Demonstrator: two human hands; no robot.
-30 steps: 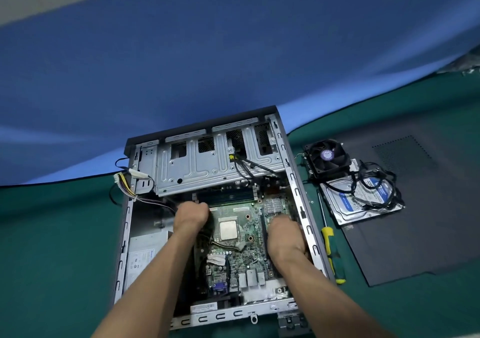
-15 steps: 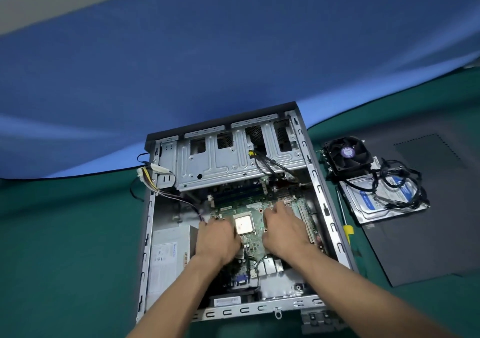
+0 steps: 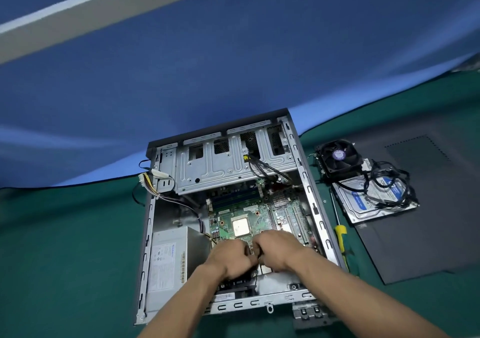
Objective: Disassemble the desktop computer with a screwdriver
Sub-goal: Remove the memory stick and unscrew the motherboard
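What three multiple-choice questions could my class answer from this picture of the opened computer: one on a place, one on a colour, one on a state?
1. Where does the screwdriver lie?
A. On the mat, right of the computer case
B. Inside the case
C. In a hand

2. What colour is its handle?
A. Red
B. Yellow
C. Blue

3. What are the two hands doing?
A. Resting on the mat
B. Lifting the fan
C. Working close together over the circuit board

Answers:
1 A, it lies along the outside of the case's right wall.
2 B, the handle is plainly yellow.
3 C, the left hand and right hand meet over the board's near part; what they hold is hidden.
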